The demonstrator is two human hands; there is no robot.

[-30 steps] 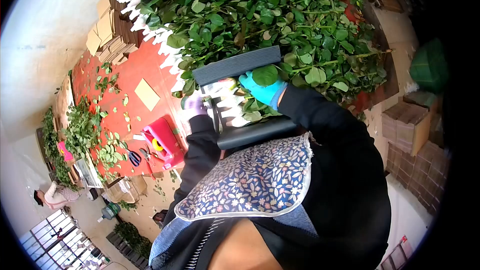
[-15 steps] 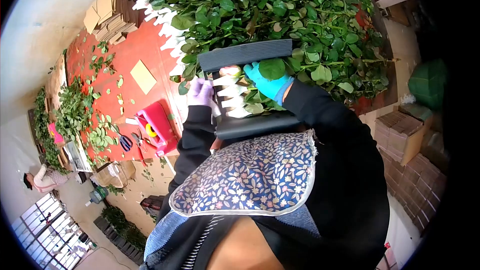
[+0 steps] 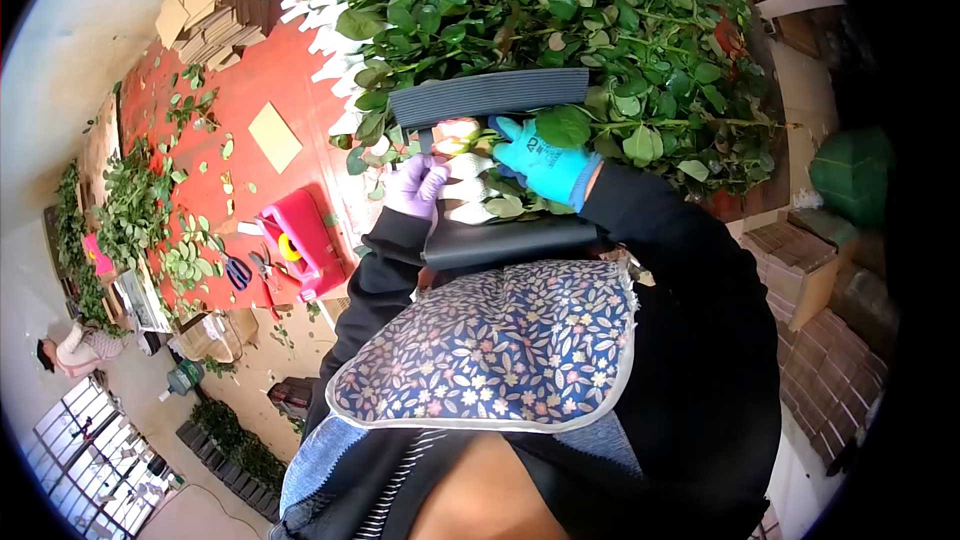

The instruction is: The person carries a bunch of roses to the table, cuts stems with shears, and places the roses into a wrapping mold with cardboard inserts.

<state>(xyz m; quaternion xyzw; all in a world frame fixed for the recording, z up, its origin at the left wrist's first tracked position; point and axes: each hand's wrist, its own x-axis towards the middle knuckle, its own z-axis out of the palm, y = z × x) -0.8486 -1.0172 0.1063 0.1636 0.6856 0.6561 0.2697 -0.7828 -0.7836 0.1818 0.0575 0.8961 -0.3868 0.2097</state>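
A rose (image 3: 458,130) with a pinkish-cream bud lies at the top of a black holder (image 3: 490,100) with a ribbed grey upper flap. My right hand (image 3: 545,162), in a blue glove, is closed around the rose's stem side, just right of the bud; a leaf partly covers the glove. Below that bud, several rose heads in white netting sleeves (image 3: 466,188) lie in a row. My left hand (image 3: 417,185), in a lilac glove, has its fingers curled together at the left ends of these sleeves. Whatever is between its fingertips is hidden.
Leafy rose stems (image 3: 520,20) are heaped across the table beyond the holder, white-sleeved heads facing left. On the red tabletop (image 3: 225,220) lie a cardboard piece (image 3: 274,138), a pink tape dispenser (image 3: 300,245) and scissors (image 3: 238,273). Cardboard boxes (image 3: 790,265) stand right. Another person (image 3: 85,348) is far left.
My left hand has shifted slightly right, nearer the rose, with fingers curled in. My right hand has turned, showing more of its back. The view has shifted slightly.
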